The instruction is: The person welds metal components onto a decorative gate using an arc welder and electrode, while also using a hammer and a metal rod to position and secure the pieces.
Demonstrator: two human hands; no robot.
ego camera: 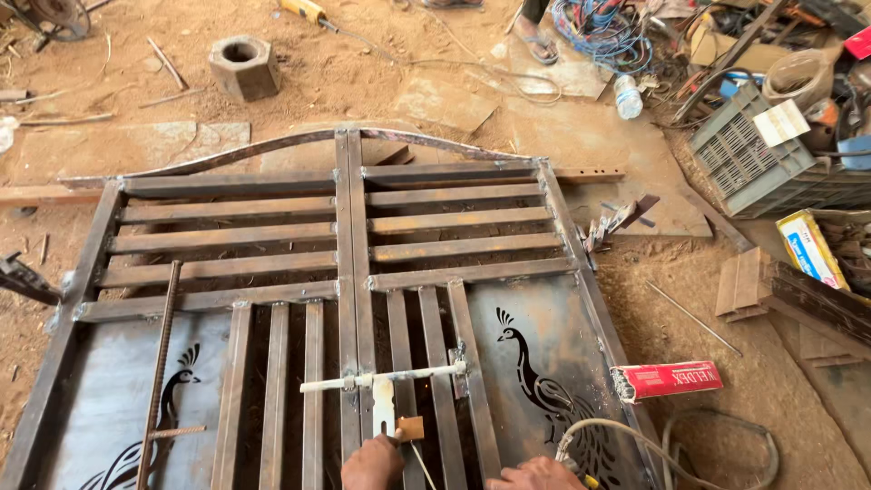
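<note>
**Two hands at the latch of a steel gate on the ground**

We see our left hand (372,463) at six o'clock, its grip clenched on a small brown block (410,427) that touches the white latch bar (381,379) lying across the gate's (354,227) middle bars. Our right hand (535,474), just toward five o'clock, is mostly cut off by the frame edge; it rests by a grey cable (635,440), and we cannot tell whether its grip is closed. The gate lies flat on the sandy ground, with a peacock cut-out (535,377) in each lower panel. A red box (667,379) sits on the gate's edge at four o'clock. At two o'clock a grey crate (753,168) lies tipped on its side with a white carton (780,122) resting on it; its inside is hidden. A clear bottle (628,96) lies at one o'clock, a concrete block (243,65) at eleven.
</note>
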